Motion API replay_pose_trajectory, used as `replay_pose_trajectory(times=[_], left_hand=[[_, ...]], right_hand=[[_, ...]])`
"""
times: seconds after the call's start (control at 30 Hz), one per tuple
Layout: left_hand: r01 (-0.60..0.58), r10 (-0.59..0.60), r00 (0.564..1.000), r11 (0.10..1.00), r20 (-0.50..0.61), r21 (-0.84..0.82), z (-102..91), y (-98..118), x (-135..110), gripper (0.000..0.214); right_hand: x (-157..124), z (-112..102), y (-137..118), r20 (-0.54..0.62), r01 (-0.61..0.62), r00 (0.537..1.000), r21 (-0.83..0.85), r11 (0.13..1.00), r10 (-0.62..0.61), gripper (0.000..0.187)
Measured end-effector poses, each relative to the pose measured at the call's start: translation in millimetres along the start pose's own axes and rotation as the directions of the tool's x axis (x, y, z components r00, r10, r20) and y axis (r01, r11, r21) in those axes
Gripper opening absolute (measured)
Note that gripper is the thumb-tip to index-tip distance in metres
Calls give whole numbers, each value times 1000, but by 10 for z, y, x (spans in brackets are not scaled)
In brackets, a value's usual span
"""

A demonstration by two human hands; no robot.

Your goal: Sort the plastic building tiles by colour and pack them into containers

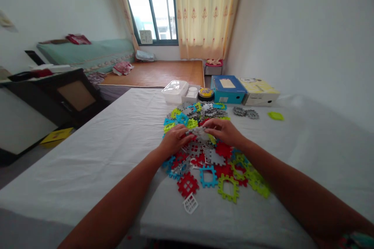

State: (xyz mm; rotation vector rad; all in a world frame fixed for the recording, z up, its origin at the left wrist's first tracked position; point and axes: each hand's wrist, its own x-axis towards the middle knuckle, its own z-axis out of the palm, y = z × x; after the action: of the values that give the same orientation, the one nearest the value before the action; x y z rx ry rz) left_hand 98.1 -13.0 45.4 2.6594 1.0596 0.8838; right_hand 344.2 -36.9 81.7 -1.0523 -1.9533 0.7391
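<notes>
A heap of toothed plastic building tiles in red, blue, lime green, grey and white lies on the white-covered table. Over the heap's middle, a grey building tile is between my two hands, slightly blurred. My left hand grips its left side, fingers bent. On the other side, my right hand pinches it with thumb and fingers. Closer to me lie a red window tile, a blue frame tile, a lime frame tile and a small white lattice piece.
Behind the heap stand a clear plastic box, a round tin, a blue box and a yellow-and-white box. Grey tiles and a lime tile lie apart at the right. A bed is beyond the table.
</notes>
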Motion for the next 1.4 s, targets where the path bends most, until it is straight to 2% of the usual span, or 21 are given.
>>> replay_pose_trajectory(times=[0.07,0.13,0.23,0.3,0.33,0.4,0.47,0.67,0.73,0.8,0.87,0.9,0.93,0.97,1.03,1.07,1.1,1.17,1.23,1.33,1.4], left_hand=[[11,-11,1000,1000,-25,-12,-11,-21,-9,25],[4,-6,999,999,-48,-35,-28,-38,-15,24],[-7,3,997,999,-74,-48,-46,-53,-14,30],[-5,4,997,1000,-75,-20,-50,-60,-13,33],[-6,5,997,1000,-74,-3,-49,-64,-12,33],[-12,13,997,1000,-72,23,-44,-75,-14,33],[-23,25,997,999,-73,29,-38,-92,-19,33],[-47,48,997,999,-67,14,-25,-155,-30,34],[-47,47,996,999,-77,6,-26,-170,-28,34],[-46,45,994,999,-96,0,-25,-174,-23,34],[-49,47,993,999,-111,-7,-21,-165,-18,33],[-51,49,992,999,-116,-14,-16,-158,-16,32],[-52,50,991,998,-120,-20,-11,-148,-16,30],[-51,47,991,998,-124,-24,-6,-137,-16,27],[-48,44,990,999,-136,-21,3,-115,-24,23],[-48,45,988,999,-145,-16,4,-104,-31,22],[-48,46,987,999,-151,-11,3,-92,-38,22],[-58,56,985,998,-165,-10,-7,-64,-51,21],[-81,76,984,997,-160,-20,-23,-26,-57,19],[-138,134,983,990,-127,-27,-41,44,-47,20],[-152,149,982,988,-116,-14,-47,78,-37,27]], right_hand=[[70,-184,194,-100,-40,994,46,998,45,31],[107,-466,504,-292,-84,953,10,996,84,35],[18,-966,1077,-579,-237,805,-107,966,133,40],[-129,-1255,1431,-708,-391,687,-174,904,161,41],[-213,-1367,1576,-749,-464,643,-215,859,159,40],[-368,-1518,1788,-785,-562,603,-293,773,141,35],[-474,-1578,1901,-777,-600,616,-358,716,127,31],[-539,-1537,1928,-674,-585,724,-487,648,147,33],[-526,-1524,1882,-670,-592,727,-501,632,149,36],[-477,-1488,1786,-699,-598,706,-503,624,114,37],[-371,-1385,1610,-719,-562,693,-491,666,54,35],[-300,-1300,1485,-709,-516,704,-473,714,39,32],[-220,-1191,1337,-675,-447,737,-442,777,40,30],[-140,-1061,1169,-611,-361,790,-395,845,51,28],[-5,-762,804,-387,-161,921,-267,950,48,28],[39,-607,623,-246,-73,969,-217,973,18,29],[64,-459,457,-131,-9,991,-183,983,-16,30],[59,-199,190,48,108,994,-155,982,-102,33],[12,-8,27,142,194,974,-148,970,-174,36],[-25,111,-32,146,245,963,-119,962,-228,29],[9,44,50,70,222,974,-112,968,-215,25]])
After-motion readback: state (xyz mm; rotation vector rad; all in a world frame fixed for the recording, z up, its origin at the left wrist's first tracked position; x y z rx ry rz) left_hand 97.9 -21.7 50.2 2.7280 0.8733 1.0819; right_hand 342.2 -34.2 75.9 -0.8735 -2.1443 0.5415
